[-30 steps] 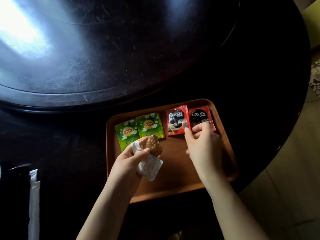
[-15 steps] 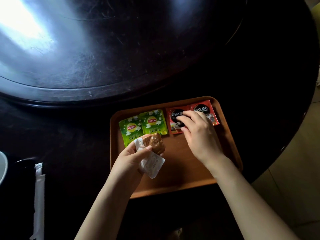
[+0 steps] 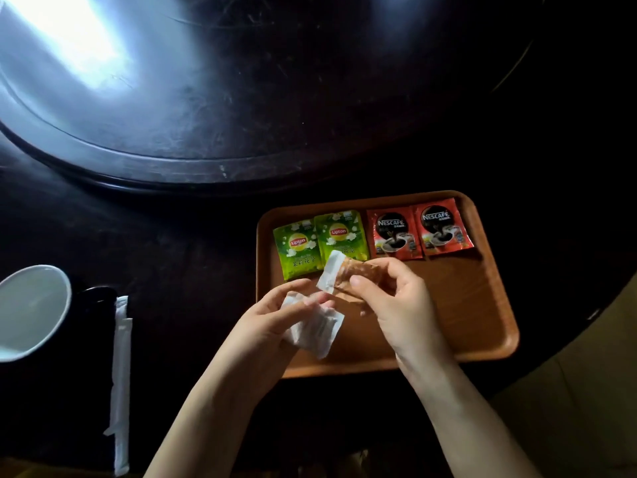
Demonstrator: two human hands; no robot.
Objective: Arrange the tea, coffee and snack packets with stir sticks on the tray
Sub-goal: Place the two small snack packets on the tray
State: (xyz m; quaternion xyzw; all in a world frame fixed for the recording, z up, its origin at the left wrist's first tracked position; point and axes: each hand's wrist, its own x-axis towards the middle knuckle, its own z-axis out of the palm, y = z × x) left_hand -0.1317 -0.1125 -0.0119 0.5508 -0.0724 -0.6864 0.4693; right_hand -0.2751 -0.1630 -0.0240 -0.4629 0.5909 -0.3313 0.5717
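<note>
An orange-brown tray (image 3: pixel 482 315) lies on the dark round table. Along its far edge sit two green Lipton tea packets (image 3: pixel 300 248) (image 3: pixel 341 236) and two red Nescafe coffee packets (image 3: pixel 394 234) (image 3: pixel 443 225), side by side. Over the tray's near left part, my right hand (image 3: pixel 396 301) pinches a clear-wrapped brown snack packet (image 3: pixel 344 272). My left hand (image 3: pixel 272 322) grips a second snack packet (image 3: pixel 315 327) with a white wrapper. Paper-wrapped stir sticks (image 3: pixel 120 374) lie on the table far left of the tray.
A white cup (image 3: pixel 29 310) stands at the left edge, next to a dark flat object (image 3: pixel 100 294) beside the stir sticks. A raised dark turntable (image 3: pixel 206 98) fills the table's far part. The table's rim curves down the right, with floor beyond.
My right hand left the coffee packets and came back to take one snack packet from my left hand. The view has shifted left, showing the cup.
</note>
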